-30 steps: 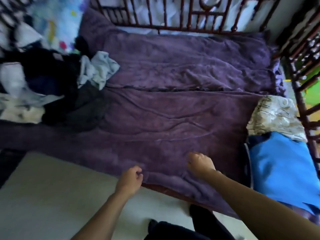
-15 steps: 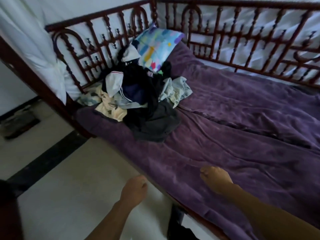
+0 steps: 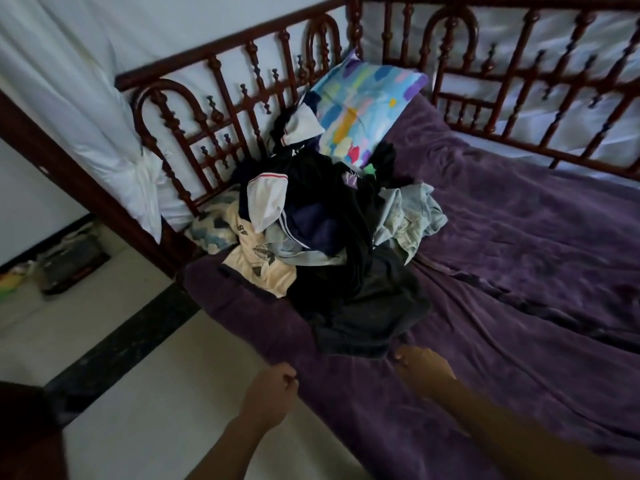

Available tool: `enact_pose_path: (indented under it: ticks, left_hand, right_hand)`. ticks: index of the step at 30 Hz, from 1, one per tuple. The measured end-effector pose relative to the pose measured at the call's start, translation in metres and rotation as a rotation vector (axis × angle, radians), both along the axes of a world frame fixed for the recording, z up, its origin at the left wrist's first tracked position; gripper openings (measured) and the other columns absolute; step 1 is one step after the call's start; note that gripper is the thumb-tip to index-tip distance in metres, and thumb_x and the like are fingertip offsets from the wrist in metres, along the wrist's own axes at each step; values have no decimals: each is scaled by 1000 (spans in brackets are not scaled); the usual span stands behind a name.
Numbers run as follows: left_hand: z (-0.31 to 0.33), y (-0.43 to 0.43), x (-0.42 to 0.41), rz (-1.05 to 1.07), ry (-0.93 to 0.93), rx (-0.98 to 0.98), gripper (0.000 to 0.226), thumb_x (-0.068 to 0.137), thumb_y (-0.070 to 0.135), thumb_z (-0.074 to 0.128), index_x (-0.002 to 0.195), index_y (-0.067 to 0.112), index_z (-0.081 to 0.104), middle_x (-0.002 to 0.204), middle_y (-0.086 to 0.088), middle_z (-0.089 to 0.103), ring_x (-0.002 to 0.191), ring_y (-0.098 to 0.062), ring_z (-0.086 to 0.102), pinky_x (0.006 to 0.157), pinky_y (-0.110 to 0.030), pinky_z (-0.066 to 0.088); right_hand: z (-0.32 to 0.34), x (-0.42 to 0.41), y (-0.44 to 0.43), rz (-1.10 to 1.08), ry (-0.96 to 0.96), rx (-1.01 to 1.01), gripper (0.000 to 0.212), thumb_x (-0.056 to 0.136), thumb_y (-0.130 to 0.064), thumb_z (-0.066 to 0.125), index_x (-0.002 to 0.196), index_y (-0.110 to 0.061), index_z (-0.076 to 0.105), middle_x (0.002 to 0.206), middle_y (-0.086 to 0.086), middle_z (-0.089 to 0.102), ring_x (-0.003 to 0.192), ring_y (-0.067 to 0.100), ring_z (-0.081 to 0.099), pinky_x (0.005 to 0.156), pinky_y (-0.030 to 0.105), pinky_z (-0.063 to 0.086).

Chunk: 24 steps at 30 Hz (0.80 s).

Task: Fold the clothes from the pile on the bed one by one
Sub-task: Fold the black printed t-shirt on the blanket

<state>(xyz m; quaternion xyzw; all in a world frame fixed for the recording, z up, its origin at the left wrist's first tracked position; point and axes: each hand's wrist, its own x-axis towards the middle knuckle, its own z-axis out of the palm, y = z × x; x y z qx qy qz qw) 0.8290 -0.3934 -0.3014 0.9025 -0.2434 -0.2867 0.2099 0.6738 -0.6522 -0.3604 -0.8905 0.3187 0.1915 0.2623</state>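
A pile of clothes lies at the left end of the bed, against the headboard. It is mostly black and navy pieces, with a white sleeve, a cream printed shirt and a pale blue garment. A dark grey garment spreads out at the pile's near edge. My right hand hovers over the purple cover just below that garment, fingers curled, holding nothing. My left hand is a loose fist at the bed's near edge, also holding nothing.
A colourful pillow leans on the carved wooden headboard behind the pile. A small patterned cushion sits by the bed's corner. White curtain hangs at the left. Pale floor with a dark strip lies beside the bed.
My view has swung left from the folded stack toward the pile. Both hands have moved left and forward, and the right hand now sits just short of the dark grey garment.
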Motion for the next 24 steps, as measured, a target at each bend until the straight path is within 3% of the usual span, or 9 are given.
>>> enact_pose_path:
  ticks: [4, 11, 16, 19, 21, 24]
  left_hand:
    - [-12, -20, 55, 4, 66, -2, 8, 92, 18, 57, 98, 21, 63, 97, -3, 68, 94, -16, 64, 86, -31, 49]
    - [-51, -77, 185, -103, 132, 9, 19, 92, 21, 57, 109, 16, 66, 106, 0, 68, 101, -13, 63, 92, -30, 48]
    - [-67, -119, 293, -273, 168, 65, 15, 91, 19, 55, 97, 11, 66, 96, -1, 69, 94, -16, 64, 86, -35, 50]
    - [-65, -138, 349, -292, 118, 75, 18, 90, 20, 56, 103, 11, 66, 99, -3, 69, 95, -19, 64, 84, -33, 50]
    - [-61, -149, 379, -306, 97, 66, 19, 91, 19, 57, 107, 15, 65, 101, -2, 69, 96, -18, 64, 84, -31, 50]
    - [-54, -176, 411, -394, 27, 26, 22, 91, 14, 54, 112, 14, 63, 101, -5, 68, 97, -22, 63, 82, -36, 50]
  right_hand:
    - [3, 66, -16, -23, -43, 8, 29, 91, -38, 49, 116, -28, 59, 119, 3, 65, 109, 27, 60, 82, 32, 46]
    - [-13, 196, -77, -216, -72, -75, 37, 89, -33, 53, 124, -22, 54, 119, 9, 64, 108, 29, 61, 83, 35, 47]
    - [-32, 298, -140, -604, -132, -51, 68, 83, -40, 65, 140, -19, 35, 129, 14, 54, 116, 35, 54, 90, 41, 45]
    - [-51, 343, -164, -817, -160, 111, 87, 77, -35, 77, 146, -15, 26, 137, 17, 48, 124, 37, 49, 100, 44, 44]
    - [-60, 364, -166, -893, -171, 176, 80, 82, -24, 73, 147, -14, 27, 139, 18, 47, 124, 36, 50, 101, 42, 43]
    - [-53, 383, -144, -831, -250, 28, 40, 90, -16, 52, 129, -18, 51, 121, 21, 60, 109, 39, 58, 87, 40, 46]
